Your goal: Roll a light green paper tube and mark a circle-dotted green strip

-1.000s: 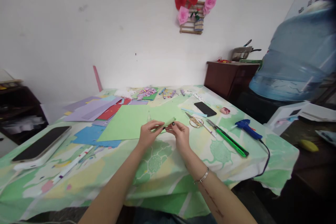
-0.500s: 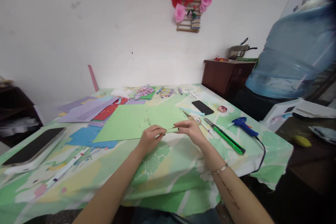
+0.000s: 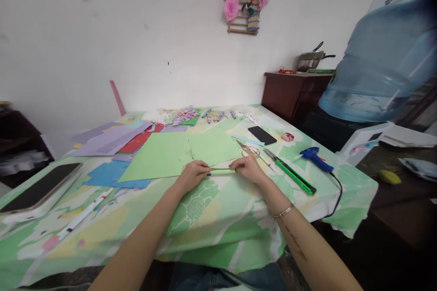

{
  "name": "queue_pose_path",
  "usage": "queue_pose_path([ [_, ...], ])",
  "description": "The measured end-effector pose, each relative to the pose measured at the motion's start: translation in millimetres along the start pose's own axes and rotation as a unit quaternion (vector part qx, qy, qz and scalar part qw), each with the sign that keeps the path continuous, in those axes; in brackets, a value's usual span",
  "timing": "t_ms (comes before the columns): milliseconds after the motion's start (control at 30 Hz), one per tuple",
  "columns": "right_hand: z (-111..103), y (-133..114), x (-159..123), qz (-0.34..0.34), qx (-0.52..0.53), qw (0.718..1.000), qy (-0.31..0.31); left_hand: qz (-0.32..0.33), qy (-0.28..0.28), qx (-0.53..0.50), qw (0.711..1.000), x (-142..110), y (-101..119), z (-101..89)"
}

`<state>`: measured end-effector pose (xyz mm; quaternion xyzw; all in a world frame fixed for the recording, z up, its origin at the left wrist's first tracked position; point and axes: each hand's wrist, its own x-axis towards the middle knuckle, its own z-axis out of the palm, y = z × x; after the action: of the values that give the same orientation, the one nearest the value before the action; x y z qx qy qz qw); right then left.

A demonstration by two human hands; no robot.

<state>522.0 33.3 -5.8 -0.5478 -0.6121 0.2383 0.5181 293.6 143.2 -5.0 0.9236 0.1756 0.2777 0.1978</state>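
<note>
A thin roll of light green paper (image 3: 221,171) lies level just above the tablecloth, held at both ends. My left hand (image 3: 193,174) pinches its left end with closed fingers. My right hand (image 3: 248,168) pinches its right end; a thin bangle circles that wrist. Right behind the hands lie two light green paper sheets (image 3: 160,156). Gold-handled scissors (image 3: 250,150) rest a little beyond my right hand.
A green utility knife (image 3: 292,176), a blue glue gun (image 3: 316,158) with its black cord and a black phone (image 3: 261,135) lie to the right. Purple, red and blue sheets (image 3: 112,138) spread at left, by a tablet (image 3: 37,189). A water bottle (image 3: 382,63) stands at right.
The roll was lifted and tilted between my fingertips; now it is lower and level, my hands are further apart at its ends. The camera view has shifted slightly.
</note>
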Motion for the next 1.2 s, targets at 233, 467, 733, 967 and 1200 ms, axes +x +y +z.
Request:
queue_pose_path([
  [233,2,-15,-7,-0.059,-0.117,0.991,-0.022,-0.014,0.009,-0.025,1.0,0,4,-1.0],
  [467,8,-16,-5,-0.061,-0.108,0.992,-0.023,-0.05,0.034,-0.044,0.997,1,4,2.6],
  [733,16,-9,0,-0.015,-0.124,0.992,-0.018,-0.069,0.026,-0.058,0.996,4,4,3.1],
  [967,19,3,7,0.053,-0.103,0.993,-0.014,-0.086,0.011,-0.051,0.995,6,7,2.2],
  [1200,24,0,9,0.083,-0.13,0.988,-0.001,-0.086,0.0,-0.05,0.995,8,8,1.2],
])
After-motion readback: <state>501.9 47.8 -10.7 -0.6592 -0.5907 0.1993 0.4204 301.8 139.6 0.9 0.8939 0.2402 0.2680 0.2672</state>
